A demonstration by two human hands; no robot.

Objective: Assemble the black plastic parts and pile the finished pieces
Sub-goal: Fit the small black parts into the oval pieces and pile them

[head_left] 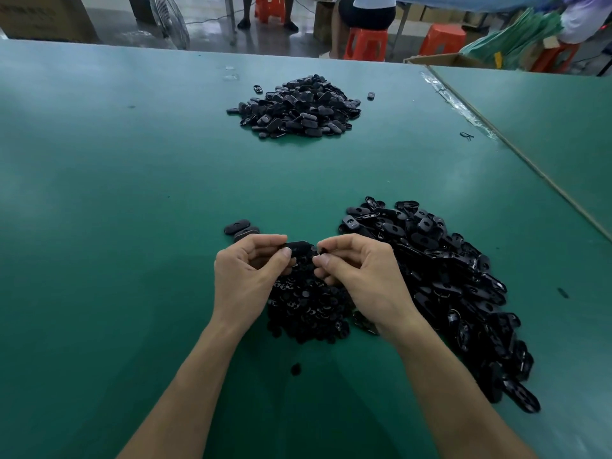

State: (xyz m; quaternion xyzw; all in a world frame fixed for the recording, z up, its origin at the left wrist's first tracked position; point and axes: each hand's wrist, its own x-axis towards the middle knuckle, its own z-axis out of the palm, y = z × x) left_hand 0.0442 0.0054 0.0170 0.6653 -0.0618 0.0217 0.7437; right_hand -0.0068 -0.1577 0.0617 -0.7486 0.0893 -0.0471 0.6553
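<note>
Green table (132, 193). Shell (298, 245), held crosswise, pinched by left hand (246, 276); small part (323, 250) pinched by right hand (361, 273) at its right end.

A green table (116, 193) is carrying a heap of black pieces (294, 107) at upper centre, a larger heap of oval shells (447, 286) at lower right, and small round parts (308, 306) lying at lower centre.

left hand (246, 276) covers part of the oval piece (298, 245), right hand (356, 270) most of its tiny part (323, 250); seated person (367, 8) cropped.
</note>
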